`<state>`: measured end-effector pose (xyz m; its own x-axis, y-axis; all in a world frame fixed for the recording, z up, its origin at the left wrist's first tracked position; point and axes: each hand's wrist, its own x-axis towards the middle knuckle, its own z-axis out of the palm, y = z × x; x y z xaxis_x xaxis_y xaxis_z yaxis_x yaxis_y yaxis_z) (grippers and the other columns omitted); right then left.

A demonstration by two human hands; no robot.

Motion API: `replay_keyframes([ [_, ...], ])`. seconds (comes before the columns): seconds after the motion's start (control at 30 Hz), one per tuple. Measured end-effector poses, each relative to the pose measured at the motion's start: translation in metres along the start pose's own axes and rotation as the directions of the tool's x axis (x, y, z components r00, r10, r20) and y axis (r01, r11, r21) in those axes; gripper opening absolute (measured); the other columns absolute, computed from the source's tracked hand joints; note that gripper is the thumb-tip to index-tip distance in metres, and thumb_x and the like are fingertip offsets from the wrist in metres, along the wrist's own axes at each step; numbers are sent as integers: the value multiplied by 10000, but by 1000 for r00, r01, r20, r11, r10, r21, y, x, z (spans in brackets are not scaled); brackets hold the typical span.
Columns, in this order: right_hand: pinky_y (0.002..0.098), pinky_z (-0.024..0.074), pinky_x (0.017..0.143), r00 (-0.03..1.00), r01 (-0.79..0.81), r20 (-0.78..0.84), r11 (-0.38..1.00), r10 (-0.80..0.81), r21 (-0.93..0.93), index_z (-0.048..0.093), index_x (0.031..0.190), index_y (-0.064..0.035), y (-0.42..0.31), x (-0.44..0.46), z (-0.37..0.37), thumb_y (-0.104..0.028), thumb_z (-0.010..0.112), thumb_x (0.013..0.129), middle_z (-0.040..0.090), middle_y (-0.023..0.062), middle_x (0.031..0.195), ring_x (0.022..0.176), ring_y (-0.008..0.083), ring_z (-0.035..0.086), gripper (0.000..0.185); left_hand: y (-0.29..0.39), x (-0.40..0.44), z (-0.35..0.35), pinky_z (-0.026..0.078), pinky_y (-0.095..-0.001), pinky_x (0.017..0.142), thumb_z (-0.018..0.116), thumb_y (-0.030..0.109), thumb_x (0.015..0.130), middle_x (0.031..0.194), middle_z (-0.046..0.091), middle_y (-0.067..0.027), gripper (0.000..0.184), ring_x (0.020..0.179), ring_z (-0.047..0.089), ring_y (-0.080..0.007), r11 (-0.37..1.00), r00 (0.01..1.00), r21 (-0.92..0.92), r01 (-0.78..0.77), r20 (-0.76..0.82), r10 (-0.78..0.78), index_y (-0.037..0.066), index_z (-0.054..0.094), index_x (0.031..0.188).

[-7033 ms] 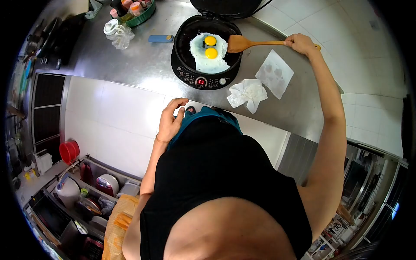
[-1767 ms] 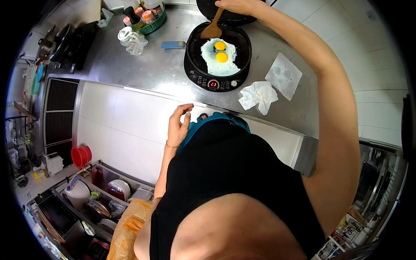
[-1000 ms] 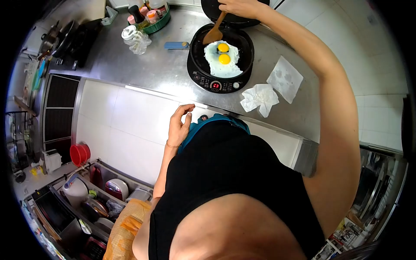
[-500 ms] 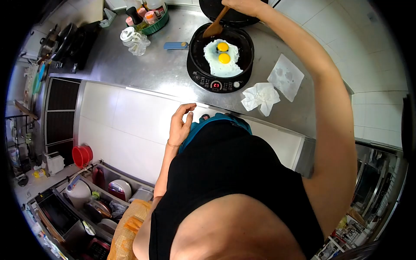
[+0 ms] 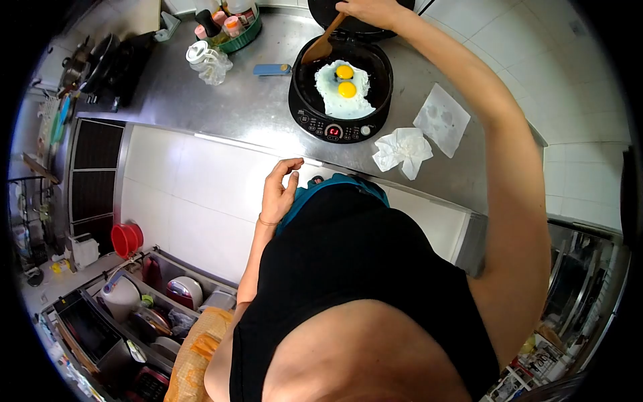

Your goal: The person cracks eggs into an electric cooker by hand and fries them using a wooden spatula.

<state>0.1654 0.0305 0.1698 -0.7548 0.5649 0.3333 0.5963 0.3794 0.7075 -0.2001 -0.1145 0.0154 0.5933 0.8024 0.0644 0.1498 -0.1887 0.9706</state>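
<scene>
My right hand (image 5: 367, 9) is closed around the handle of a wooden spatula (image 5: 319, 49) at the top of the view. The spatula's blade rests at the upper left inside rim of a black electric pan (image 5: 384, 80). Two fried eggs (image 5: 343, 104) lie joined in the pan, their yellow yolks whole and the whites mostly opaque. The blade is apart from the eggs. My left hand (image 5: 278, 189) hangs by my waist below the counter edge, fingers loosely curled and apart, holding nothing.
A crumpled paper towel (image 5: 403, 153) and a flat, stained one (image 5: 442, 119) lie right of the pan. Left of it are a blue detachable handle (image 5: 271, 70), a bagged white-lidded jar (image 5: 209, 61) and a green basket (image 5: 242, 41) of bottles. The raised black lid (image 5: 323, 15) stands behind.
My right hand and the spatula have shifted slightly left, bringing the blade to the pan's upper left rim. The eggs and my left hand stay in place.
</scene>
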Motion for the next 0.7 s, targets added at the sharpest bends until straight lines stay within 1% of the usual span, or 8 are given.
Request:
replay_keyframes([
  [0.17,305,335,785,1000,10,21,1000,-10,19,550,637,-161,-3,-4,-12,-191,517,723,486,-16,690,785,162,472,97,1,0,0,439,-305,863,484,-24,832,1001,616,-121,255,955,586,-212,1000,1000,4,8,-14,-8,-10,581,1067],
  [0.3,326,387,749,936,-85,340,996,93,-38,611,651,-155,-2,-26,2,-201,543,735,557,-7,709,785,169,509,117,-3,-1,3,428,-299,888,480,-16,851,1028,615,-108,251,983,577,-195,1000,999,-3,28,22,-28,-6,574,1083],
  [0.4,340,434,675,756,-258,617,966,217,-24,608,641,-143,0,-54,17,-208,567,733,561,2,704,771,176,545,120,1,-1,4,423,-295,897,476,-16,856,1038,615,-100,253,997,573,-186,1000,999,-3,25,45,-24,-4,571,1090],
  [0.43,349,458,606,686,-243,705,970,180,-11,653,757,-145,4,-66,23,-236,583,743,554,15,721,764,184,563,116,2,0,4,424,-294,896,476,-17,855,1036,615,-99,254,997,573,-185,1000,999,-1,19,47,-19,-5,571,1090],
  [0.47,418,473,579,798,-194,585,981,142,27,635,831,-98,8,-79,23,-225,609,769,627,110,682,680,323,617,144,2,0,3,423,-295,897,475,-17,853,1036,615,-99,256,997,573,-185,1000,999,3,19,47,-19,-5,571,1090],
  [0.53,421,470,581,728,-299,669,947,146,119,608,860,-96,8,-89,-10,-172,600,749,623,125,697,677,327,612,134,0,1,2,423,-296,898,474,-18,851,1038,615,-100,260,998,573,-185,1000,999,5,17,39,-17,-5,572,1091],
  [0.6,430,486,629,570,-481,780,875,258,61,618,886,-113,5,-99,-33,-183,591,769,642,133,792,721,328,623,139,-1,2,1,423,-299,899,476,-18,847,1043,614,-102,262,999,572,-188,1000,999,3,30,38,-30,-6,572,1090],
  [0.7,405,471,607,552,-655,770,738,318,165,626,901,-117,-1,-146,-49,-209,593,787,632,121,761,667,309,605,150,0,1,-1,426,-303,900,474,-19,844,1050,611,-107,262,996,573,-198,999,998,10,41,38,-42,-9,573,1086],
])
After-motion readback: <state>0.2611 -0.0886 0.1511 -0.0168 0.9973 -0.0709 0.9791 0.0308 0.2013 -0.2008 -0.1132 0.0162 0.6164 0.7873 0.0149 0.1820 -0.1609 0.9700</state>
